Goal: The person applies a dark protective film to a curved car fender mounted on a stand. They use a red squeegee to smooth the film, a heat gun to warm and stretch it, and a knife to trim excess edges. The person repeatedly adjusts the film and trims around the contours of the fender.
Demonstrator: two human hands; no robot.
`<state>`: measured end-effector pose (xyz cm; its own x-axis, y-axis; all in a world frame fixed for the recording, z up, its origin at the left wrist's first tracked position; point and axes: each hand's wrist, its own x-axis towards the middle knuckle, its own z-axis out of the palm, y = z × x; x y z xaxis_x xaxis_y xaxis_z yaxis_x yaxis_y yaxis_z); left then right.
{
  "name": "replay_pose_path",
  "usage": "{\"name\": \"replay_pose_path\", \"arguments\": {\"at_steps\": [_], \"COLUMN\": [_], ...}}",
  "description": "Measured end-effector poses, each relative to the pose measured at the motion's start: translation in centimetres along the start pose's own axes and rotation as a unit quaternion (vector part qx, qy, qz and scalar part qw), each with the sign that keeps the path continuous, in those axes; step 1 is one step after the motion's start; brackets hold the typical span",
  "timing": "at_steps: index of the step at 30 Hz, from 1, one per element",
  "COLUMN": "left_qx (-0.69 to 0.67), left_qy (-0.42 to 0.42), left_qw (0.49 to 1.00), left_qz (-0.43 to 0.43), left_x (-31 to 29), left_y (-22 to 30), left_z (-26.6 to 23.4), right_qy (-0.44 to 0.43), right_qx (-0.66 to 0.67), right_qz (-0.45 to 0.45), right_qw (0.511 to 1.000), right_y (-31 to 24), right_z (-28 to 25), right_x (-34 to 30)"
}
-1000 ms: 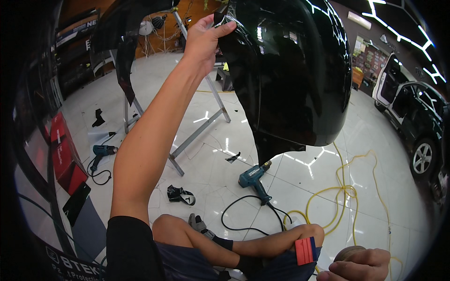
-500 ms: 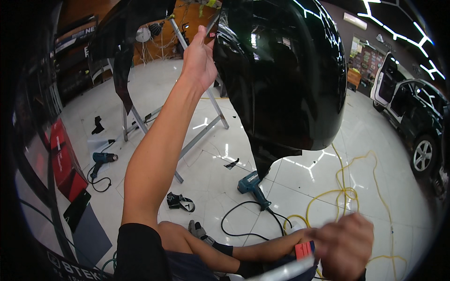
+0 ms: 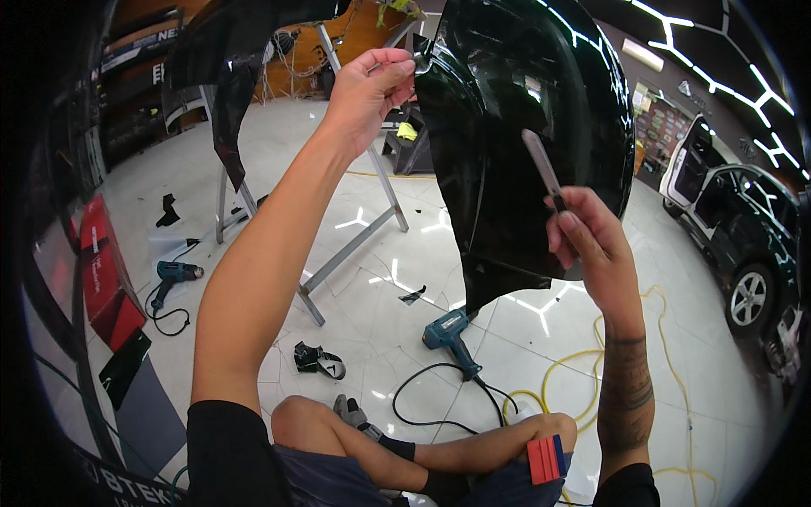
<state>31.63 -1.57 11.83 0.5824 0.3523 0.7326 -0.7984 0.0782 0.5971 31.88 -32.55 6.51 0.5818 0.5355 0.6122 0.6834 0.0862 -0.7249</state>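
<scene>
In front of me, hanging above the white tiled floor (image 3: 253,152), is the large glossy black curved car body panel (image 3: 541,110), and my left hand (image 3: 367,89) is raised to its upper left edge, with the fingers closed in a pinch on that edge or on the film there; I cannot tell which of the two. What has just changed is my right hand (image 3: 587,241): a second ago it was low at my knee, and now it has come up in front of the panel, closed around a thin grey blade-like tool (image 3: 541,165). I judge this means the work on the panel surface goes from holding only to the tool being brought in, while the left hand has kept the same grip at the top. The tool is held at its lower end, its long axis runs nearly upright, leaning a little to the left, and the free tip points up toward the middle of the panel; whether it touches the surface I cannot say. The panel itself has its long axis about vertical, wide above and narrowing to a point below. On my right knee lies a small red and blue squeegee block (image 3: 545,459), and on the floor between my legs and the panel lies a blue heat gun with a black cable (image 3: 448,334).
</scene>
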Motion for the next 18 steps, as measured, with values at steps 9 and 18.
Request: {"name": "replay_pose_path", "arguments": {"at_steps": [9,18], "left_qx": [0.143,0.227], "left_qy": [-0.067,-0.068], "left_qw": [0.972,0.956], "left_qz": [0.173,0.175], "left_x": [0.9,0.7], "left_y": [0.0,0.1], "left_z": [-0.5,-0.8], "right_qy": [0.037,0.116], "right_qx": [-0.185,-0.474], "right_qz": [-0.165,-0.281], "right_qw": [0.968,0.826], "right_y": [-2.0,-2.4], "right_z": [2.4,4.9], "right_x": [6.8,10.1]}}
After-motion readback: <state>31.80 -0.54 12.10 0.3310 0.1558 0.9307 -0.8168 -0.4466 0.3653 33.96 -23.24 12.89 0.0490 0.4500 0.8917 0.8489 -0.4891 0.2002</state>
